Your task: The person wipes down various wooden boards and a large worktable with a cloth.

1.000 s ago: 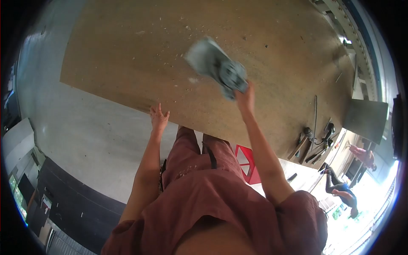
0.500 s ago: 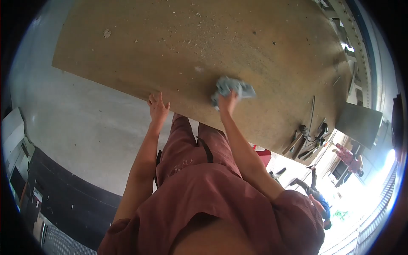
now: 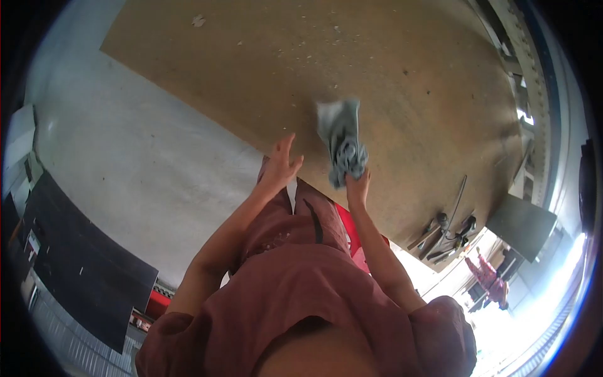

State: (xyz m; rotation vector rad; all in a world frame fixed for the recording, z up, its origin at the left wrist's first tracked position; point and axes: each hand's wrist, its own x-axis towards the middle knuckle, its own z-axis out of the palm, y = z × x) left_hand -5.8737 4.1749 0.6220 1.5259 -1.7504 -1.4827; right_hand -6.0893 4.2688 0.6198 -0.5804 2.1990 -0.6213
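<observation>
A crumpled grey-blue rag dangles from my right hand, whose fingers are closed on its near end. Its far end is smeared by motion over the brown wooden tabletop. My left hand holds nothing; its fingers are apart, close by the table's front edge and left of the rag. Small pale chips and crumbs lie scattered over the far part of the tabletop.
Several hand tools and a thin rod lie at the table's right corner. Beyond it stands a grey panel. A person is farther off at the right. A dark panel lies at the lower left.
My right hand has drawn the rag back towards me, and the rag now hangs out longer. My left hand has come off the table edge and moved right. The view has turned.
</observation>
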